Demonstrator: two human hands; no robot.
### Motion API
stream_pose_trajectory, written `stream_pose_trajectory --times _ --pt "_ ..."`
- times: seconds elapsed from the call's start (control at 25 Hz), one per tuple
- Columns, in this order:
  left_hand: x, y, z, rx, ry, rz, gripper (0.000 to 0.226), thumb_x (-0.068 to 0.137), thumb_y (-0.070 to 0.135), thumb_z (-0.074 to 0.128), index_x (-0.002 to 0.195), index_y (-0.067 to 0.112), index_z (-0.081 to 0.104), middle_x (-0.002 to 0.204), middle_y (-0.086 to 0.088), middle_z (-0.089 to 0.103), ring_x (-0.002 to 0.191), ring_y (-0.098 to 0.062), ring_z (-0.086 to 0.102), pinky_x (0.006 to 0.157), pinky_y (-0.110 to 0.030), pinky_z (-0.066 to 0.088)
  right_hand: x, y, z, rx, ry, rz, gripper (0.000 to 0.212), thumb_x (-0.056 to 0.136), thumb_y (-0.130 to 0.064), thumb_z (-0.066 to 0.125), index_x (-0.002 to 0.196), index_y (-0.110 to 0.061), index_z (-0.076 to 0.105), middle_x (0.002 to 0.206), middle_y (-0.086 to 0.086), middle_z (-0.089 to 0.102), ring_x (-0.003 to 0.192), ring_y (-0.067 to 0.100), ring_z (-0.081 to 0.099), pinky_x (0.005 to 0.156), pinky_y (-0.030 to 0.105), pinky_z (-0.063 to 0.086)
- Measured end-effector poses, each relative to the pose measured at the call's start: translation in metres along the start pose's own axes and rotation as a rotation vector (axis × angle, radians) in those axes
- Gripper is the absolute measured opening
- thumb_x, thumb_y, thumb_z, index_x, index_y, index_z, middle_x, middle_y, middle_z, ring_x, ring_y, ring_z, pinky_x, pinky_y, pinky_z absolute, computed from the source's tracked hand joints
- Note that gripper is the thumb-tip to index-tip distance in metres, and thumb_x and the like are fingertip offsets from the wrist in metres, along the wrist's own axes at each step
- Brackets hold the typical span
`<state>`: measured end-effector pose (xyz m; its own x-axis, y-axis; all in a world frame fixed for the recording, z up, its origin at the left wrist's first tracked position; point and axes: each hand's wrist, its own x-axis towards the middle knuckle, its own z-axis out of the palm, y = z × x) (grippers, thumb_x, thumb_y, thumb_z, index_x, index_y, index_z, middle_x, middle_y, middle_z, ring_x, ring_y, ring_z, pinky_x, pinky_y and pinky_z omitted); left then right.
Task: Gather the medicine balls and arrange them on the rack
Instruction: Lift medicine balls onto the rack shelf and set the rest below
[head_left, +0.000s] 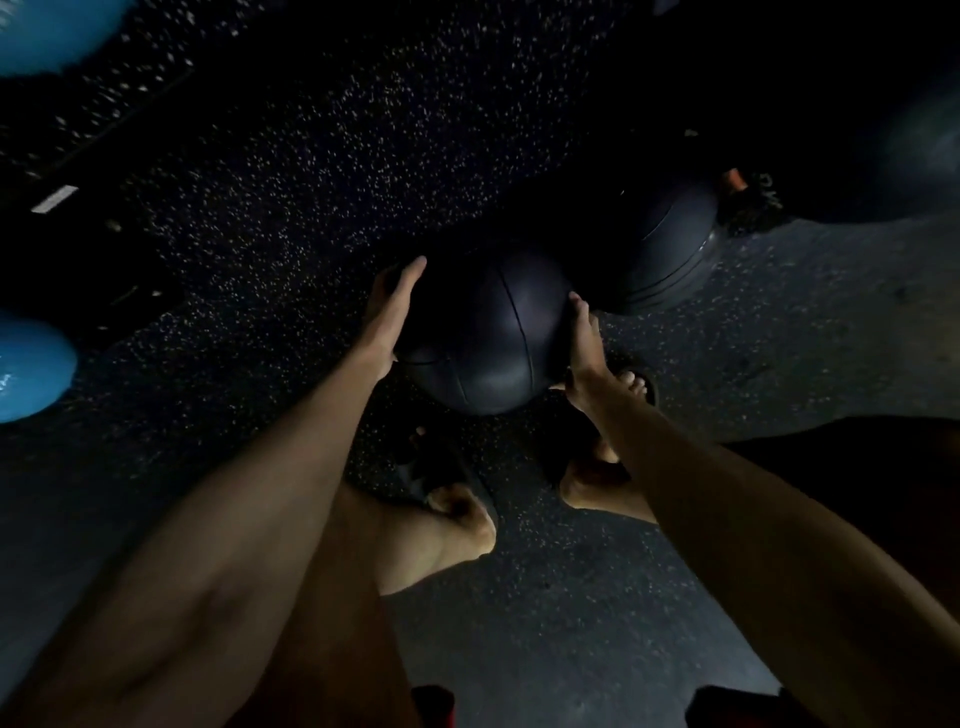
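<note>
I hold a black medicine ball (485, 332) with stitched seams above the floor, between both hands. My left hand (390, 317) lies flat against its left side with the fingers stretched forward. My right hand (583, 345) holds its right side, thumb on top and fingertips curled under the ball. A second black medicine ball (654, 249) rests on the floor just behind and to the right. No rack can be made out in the dark.
Speckled black rubber flooring (291, 208) meets plain grey floor (779, 322). Two blue balls sit at the left edge, one at the top (47, 31) and one lower (28, 369). A large dark ball (904, 150) looms far right. My feet in sandals (447, 499) are below the ball.
</note>
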<state>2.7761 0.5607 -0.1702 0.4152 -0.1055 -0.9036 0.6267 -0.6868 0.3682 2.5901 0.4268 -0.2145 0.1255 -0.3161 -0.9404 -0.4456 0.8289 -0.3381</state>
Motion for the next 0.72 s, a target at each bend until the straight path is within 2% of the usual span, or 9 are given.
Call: stream_pose_trajectory --times 0.16,0.32,0.4,0.52,0.64,0.72 --pt "-0.088 0.03 -0.022 -0.021 0.008 0.129 0.071 0.075 0.079 0.058 0.137 0.045 0.048 0.144 0.013 0.049 0.13 -0.017 0.046 0.113 -0.051 0.036 -0.09 -0.024 -0.006 0.004 0.021 -0.119 0.059 0.097 -0.059 0.045 0.146 -0.026 0.04 0.133 -0.003 0.052 0.128 0.022 0.048 0.107 0.038 0.04" --pt "-0.2 0.072 -0.055 -0.013 0.02 0.267 0.073 0.084 0.073 0.053 0.147 0.038 0.041 0.152 0.006 0.044 0.136 -0.02 0.043 0.115 -0.051 0.035 -0.21 -0.074 -0.007 -0.089 0.028 -0.257 0.064 0.099 -0.06 0.042 0.15 -0.022 0.039 0.144 0.003 0.049 0.123 0.018 0.048 0.097 0.029 0.038" --pt "-0.262 0.099 -0.077 -0.012 0.017 0.368 0.07 0.088 0.07 0.052 0.148 0.034 0.042 0.152 0.005 0.044 0.137 -0.018 0.043 0.117 -0.046 0.034 -0.28 -0.099 -0.005 -0.095 0.023 -0.31 0.068 0.098 -0.062 0.041 0.15 -0.019 0.039 0.146 0.004 0.05 0.125 0.017 0.049 0.102 0.03 0.04" --pt "-0.352 0.134 -0.107 0.022 0.015 0.503 0.071 0.092 0.066 0.049 0.149 0.024 0.043 0.152 0.006 0.044 0.138 -0.015 0.043 0.116 -0.03 0.032 -0.384 -0.129 -0.005 -0.102 0.02 -0.373 0.075 0.095 -0.068 0.04 0.151 -0.018 0.038 0.146 0.007 0.052 0.132 0.025 0.05 0.114 0.042 0.04" --pt "-0.428 0.157 -0.133 0.02 0.029 0.635 0.06 0.099 0.056 0.047 0.147 0.021 0.043 0.141 0.016 0.042 0.131 -0.003 0.039 0.104 -0.013 0.028 -0.469 -0.153 -0.006 -0.112 0.037 -0.472 0.076 0.096 -0.068 0.038 0.152 -0.017 0.038 0.148 0.007 0.051 0.135 0.025 0.048 0.117 0.043 0.036" --pt "-0.474 0.169 -0.148 0.01 0.063 0.673 0.057 0.099 0.057 0.044 0.144 0.023 0.045 0.137 0.013 0.047 0.126 -0.004 0.042 0.095 -0.008 0.032 -0.516 -0.17 -0.005 -0.129 0.045 -0.562 0.075 0.095 -0.069 0.038 0.152 -0.019 0.039 0.148 0.008 0.05 0.135 0.025 0.047 0.116 0.042 0.036"
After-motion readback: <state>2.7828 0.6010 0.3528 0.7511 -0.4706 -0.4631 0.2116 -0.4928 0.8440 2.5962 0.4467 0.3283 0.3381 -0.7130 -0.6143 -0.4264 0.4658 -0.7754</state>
